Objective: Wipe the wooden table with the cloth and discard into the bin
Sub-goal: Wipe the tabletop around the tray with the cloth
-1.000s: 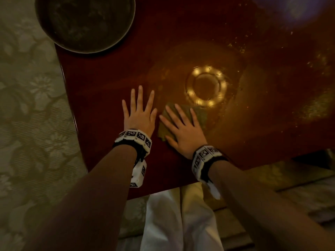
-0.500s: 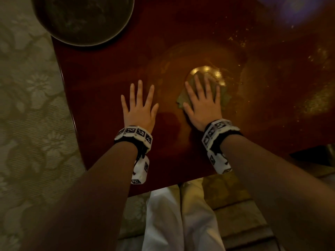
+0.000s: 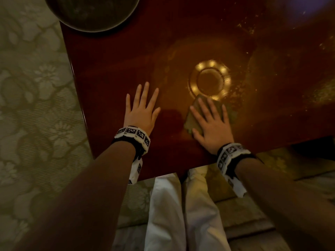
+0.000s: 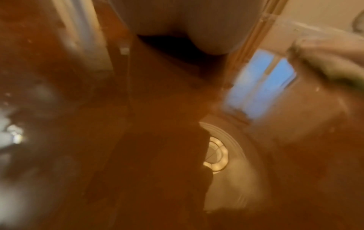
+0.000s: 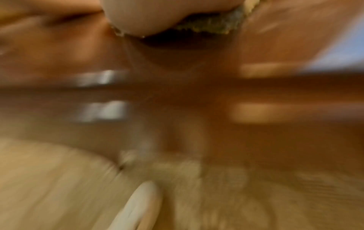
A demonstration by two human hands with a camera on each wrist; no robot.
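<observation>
A dark red glossy wooden table fills the head view. My right hand lies flat with spread fingers on a green cloth, pressing it to the table near the front edge. The cloth's frayed edge shows under the palm in the right wrist view and blurred at the right of the left wrist view. My left hand rests flat on the bare wood to the left of the cloth, fingers straight, holding nothing.
A round dark bin stands at the table's far left corner. A ceiling lamp's ring reflection shines just beyond the cloth. Crumbs or specks dot the far right of the table. Patterned carpet lies left of the table.
My right hand has slid the cloth back toward me, off the lamp reflection, after pushing it away from me half a second ago. The left hand has stayed put.
</observation>
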